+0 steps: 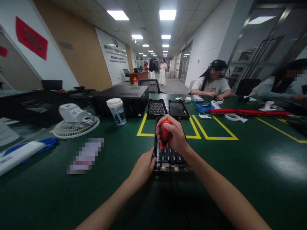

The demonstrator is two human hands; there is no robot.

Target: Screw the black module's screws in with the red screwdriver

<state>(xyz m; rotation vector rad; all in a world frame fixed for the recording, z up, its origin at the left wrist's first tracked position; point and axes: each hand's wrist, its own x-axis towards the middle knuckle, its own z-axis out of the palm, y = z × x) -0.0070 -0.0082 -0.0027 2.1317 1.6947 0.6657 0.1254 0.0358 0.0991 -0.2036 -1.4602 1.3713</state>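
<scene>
My right hand (175,133) is closed around the red and black handle of a screwdriver (164,129). It is held upright, its shaft pointing down into an open black case (172,166). Inside the case are rows of dark, rounded cells, with small pale parts along the near end. At the left side of the case, my left hand (143,164) grips its edge, thumb on the rim and the other fingers partly hidden. The screwdriver's tip is hard to make out against the dark interior.
Beyond my hands lie two similar black cases (157,108). A lidded cup (116,111), a white fan (76,123) and a big black box (122,95) stand left. Toward the right are a blue tray (203,107), a tape roll (232,117) and two seated people.
</scene>
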